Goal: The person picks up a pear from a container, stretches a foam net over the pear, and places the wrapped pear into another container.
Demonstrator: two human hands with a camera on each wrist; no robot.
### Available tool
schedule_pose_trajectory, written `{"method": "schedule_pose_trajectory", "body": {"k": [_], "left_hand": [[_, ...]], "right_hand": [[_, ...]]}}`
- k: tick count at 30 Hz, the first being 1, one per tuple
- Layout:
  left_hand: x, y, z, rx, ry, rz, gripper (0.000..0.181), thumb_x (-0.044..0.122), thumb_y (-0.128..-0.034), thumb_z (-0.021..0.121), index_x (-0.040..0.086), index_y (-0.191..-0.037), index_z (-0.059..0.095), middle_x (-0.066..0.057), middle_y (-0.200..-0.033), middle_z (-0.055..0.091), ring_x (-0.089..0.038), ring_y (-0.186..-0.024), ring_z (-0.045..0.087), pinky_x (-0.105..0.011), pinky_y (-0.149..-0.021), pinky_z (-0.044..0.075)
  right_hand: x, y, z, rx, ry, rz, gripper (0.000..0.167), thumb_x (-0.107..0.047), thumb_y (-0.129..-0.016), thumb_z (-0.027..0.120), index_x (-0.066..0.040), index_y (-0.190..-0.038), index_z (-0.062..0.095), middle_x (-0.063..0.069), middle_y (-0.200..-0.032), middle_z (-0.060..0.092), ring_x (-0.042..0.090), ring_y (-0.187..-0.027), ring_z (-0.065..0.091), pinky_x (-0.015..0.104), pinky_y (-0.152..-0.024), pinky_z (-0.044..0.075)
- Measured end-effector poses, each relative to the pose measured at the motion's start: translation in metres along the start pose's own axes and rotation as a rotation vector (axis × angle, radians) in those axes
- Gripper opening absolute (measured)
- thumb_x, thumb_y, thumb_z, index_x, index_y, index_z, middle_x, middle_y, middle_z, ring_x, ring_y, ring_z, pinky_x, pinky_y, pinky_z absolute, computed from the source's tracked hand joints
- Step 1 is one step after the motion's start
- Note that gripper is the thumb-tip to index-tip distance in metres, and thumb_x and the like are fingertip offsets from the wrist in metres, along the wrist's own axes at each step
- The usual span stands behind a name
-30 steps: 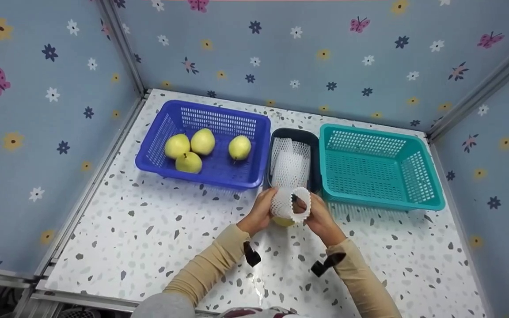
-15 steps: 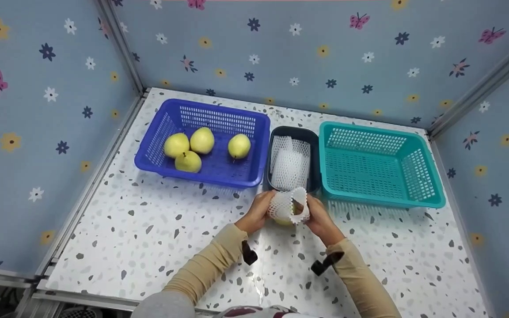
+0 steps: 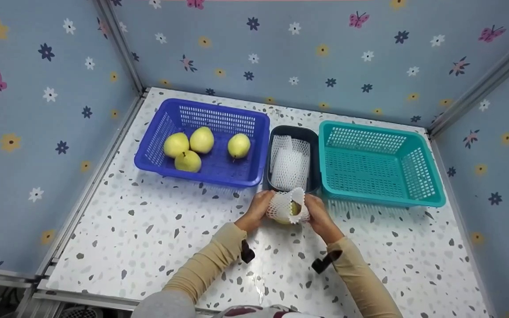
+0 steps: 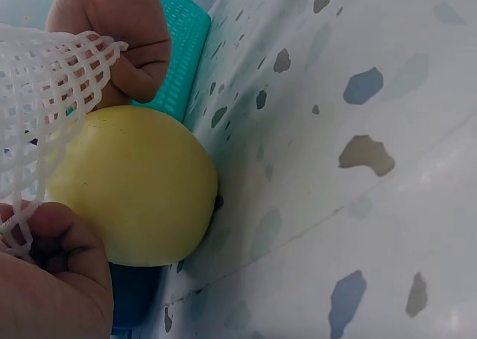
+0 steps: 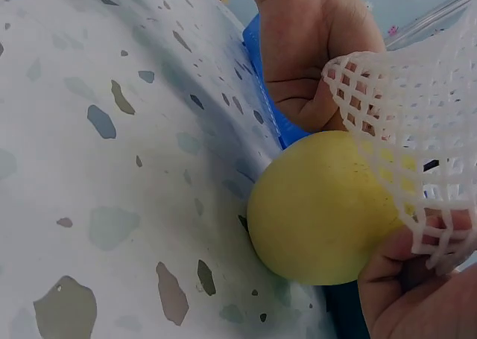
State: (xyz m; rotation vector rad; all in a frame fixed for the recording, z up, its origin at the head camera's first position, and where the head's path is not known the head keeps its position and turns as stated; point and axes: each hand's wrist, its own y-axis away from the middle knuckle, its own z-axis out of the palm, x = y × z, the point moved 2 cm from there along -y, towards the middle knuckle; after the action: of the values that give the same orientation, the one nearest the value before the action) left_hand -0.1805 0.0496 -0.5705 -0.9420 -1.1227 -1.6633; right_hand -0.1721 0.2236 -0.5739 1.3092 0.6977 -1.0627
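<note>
The left hand (image 3: 256, 211) and right hand (image 3: 320, 215) pinch the foam net (image 3: 279, 206) at nine and three o'clock, presumably to spread it around the pear (image 4: 141, 190), at the dark tub's (image 3: 314, 154) six o'clock

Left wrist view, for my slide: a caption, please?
Left hand and right hand pinch a net partly over a pear.
</note>
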Motion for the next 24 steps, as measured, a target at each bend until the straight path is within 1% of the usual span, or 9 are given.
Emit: {"method": "schedule_pose_trajectory", "body": {"k": [1, 2, 5, 8, 9, 11, 12, 19, 24], "left_hand": [[-0.005, -0.004, -0.003, 0.008, -0.033, 0.026, 0.025, 0.018, -0.0955, 0.045, 0.003, -0.085, 0.062, -0.001, -0.072, 0.058, -0.012, -0.066, 0.054, -0.026, -0.063, 0.047], [-0.026, -0.021, -0.009, 0.01, -0.061, 0.065, 0.026, 0.021, -0.0951, 0.047, 0.004, -0.082, 0.062, -0.001, -0.071, 0.058, -0.012, -0.065, 0.054, -0.026, -0.062, 0.046], [-0.11, -0.09, -0.033, 0.034, -0.155, 0.168, 0.032, 0.036, -0.0936, 0.052, 0.012, -0.074, 0.06, 0.0, -0.067, 0.055, -0.014, -0.062, 0.051, -0.029, -0.057, 0.044], [-0.201, -0.163, -0.057, 0.052, -0.199, 0.213, 0.037, 0.048, -0.0909, 0.055, 0.019, -0.069, 0.056, 0.004, -0.064, 0.052, -0.012, -0.059, 0.049, -0.028, -0.053, 0.041], [-0.214, -0.174, -0.06, 0.059, -0.206, 0.204, 0.038, 0.051, -0.0896, 0.056, 0.02, -0.068, 0.056, 0.004, -0.064, 0.051, -0.012, -0.059, 0.048, -0.028, -0.054, 0.04], [-0.22, -0.178, -0.061, 0.072, -0.221, 0.204, 0.036, 0.048, -0.09, 0.056, 0.019, -0.069, 0.057, 0.004, -0.064, 0.051, -0.013, -0.059, 0.048, -0.028, -0.054, 0.04], [-0.209, -0.168, -0.058, 0.085, -0.236, 0.194, 0.034, 0.044, -0.0907, 0.056, 0.017, -0.069, 0.057, 0.002, -0.064, 0.053, -0.014, -0.059, 0.049, -0.028, -0.054, 0.041], [-0.055, -0.043, -0.016, 0.094, -0.23, 0.137, 0.028, 0.024, -0.0942, 0.05, 0.009, -0.071, 0.055, 0.0, -0.066, 0.048, -0.015, -0.064, 0.046, -0.029, -0.061, 0.042], [-0.031, -0.024, -0.009, 0.111, -0.241, 0.085, 0.026, 0.01, -0.0952, 0.045, 0.005, -0.07, 0.051, 0.002, -0.065, 0.042, -0.011, -0.063, 0.041, -0.022, -0.059, 0.036]], "right_hand": [[0.001, -0.001, -0.001, 0.0, 0.017, -0.006, 0.016, -0.013, -0.096, 0.05, -0.005, -0.086, 0.059, 0.004, -0.077, 0.057, 0.012, -0.065, 0.052, 0.024, -0.055, 0.045], [0.002, -0.001, -0.002, 0.001, 0.04, -0.013, 0.016, -0.015, -0.096, 0.05, -0.006, -0.086, 0.059, 0.003, -0.076, 0.057, 0.012, -0.064, 0.053, 0.024, -0.054, 0.045], [0.005, -0.003, -0.004, 0.013, 0.096, -0.016, 0.017, -0.016, -0.096, 0.049, -0.006, -0.086, 0.059, 0.002, -0.074, 0.057, 0.01, -0.061, 0.052, 0.023, -0.052, 0.045], [0.007, -0.005, -0.005, 0.04, 0.146, 0.003, 0.017, -0.017, -0.096, 0.049, -0.004, -0.09, 0.059, 0.002, -0.075, 0.057, 0.01, -0.062, 0.052, 0.023, -0.053, 0.045], [0.008, -0.005, -0.006, 0.047, 0.16, 0.013, 0.019, -0.017, -0.096, 0.048, -0.002, -0.093, 0.059, 0.002, -0.077, 0.057, 0.01, -0.064, 0.052, 0.023, -0.054, 0.045], [0.009, -0.007, -0.006, 0.063, 0.189, 0.036, 0.023, -0.018, -0.097, 0.047, 0.001, -0.101, 0.059, 0.004, -0.082, 0.057, 0.011, -0.068, 0.052, 0.024, -0.057, 0.045], [0.01, -0.007, -0.005, 0.071, 0.201, 0.048, 0.026, -0.019, -0.098, 0.046, 0.003, -0.105, 0.059, 0.005, -0.085, 0.058, 0.012, -0.07, 0.053, 0.024, -0.059, 0.045], [0.015, -0.013, -0.003, 0.096, 0.24, 0.053, 0.033, -0.02, -0.101, 0.043, 0.006, -0.115, 0.056, 0.01, -0.098, 0.059, 0.016, -0.084, 0.053, 0.027, -0.07, 0.046], [0.021, -0.015, -0.003, 0.096, 0.237, 0.004, 0.033, -0.016, -0.1, 0.045, 0.01, -0.119, 0.053, 0.016, -0.106, 0.059, 0.02, -0.092, 0.054, 0.03, -0.079, 0.046]]}}
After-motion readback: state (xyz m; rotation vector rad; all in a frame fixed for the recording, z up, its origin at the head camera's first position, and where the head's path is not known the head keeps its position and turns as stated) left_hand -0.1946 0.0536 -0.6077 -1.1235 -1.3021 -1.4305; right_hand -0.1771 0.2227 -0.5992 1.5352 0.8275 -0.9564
